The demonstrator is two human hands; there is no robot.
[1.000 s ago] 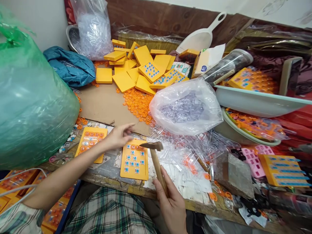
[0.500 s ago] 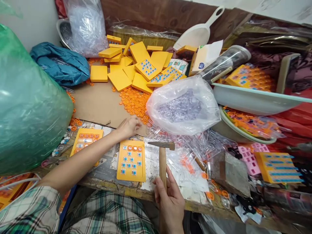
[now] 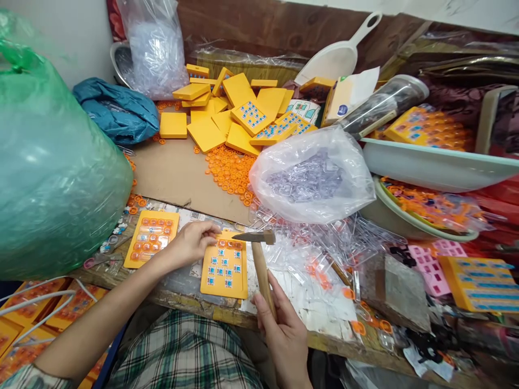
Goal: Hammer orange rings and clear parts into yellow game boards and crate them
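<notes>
My right hand (image 3: 281,329) is wrapped round the wooden handle of a hammer (image 3: 263,273), its metal head raised over the right upper edge of a yellow plastic board (image 3: 222,270). Several small blue-and-white pieces sit on that board, with a row of orange caps along its top. At the board's upper left corner, the fingers of my left hand (image 3: 190,246) are pinched together; whatever is between them is hidden. Just left of my wrist lies a second yellow board (image 3: 152,237), set with orange caps and clear parts.
Loose orange caps (image 3: 231,170) are heaped on cardboard behind the boards. Beside them stands an open bag of clear plastic parts (image 3: 312,178). Yellow blocks (image 3: 239,102) are piled at the back. A big green bag (image 3: 60,162) bulges at left; a metal block (image 3: 397,292) sits at right.
My left hand has moved from beside the orange cap heap back to the near board's upper left corner. The hammer has tilted, its head shifting left towards the board.
</notes>
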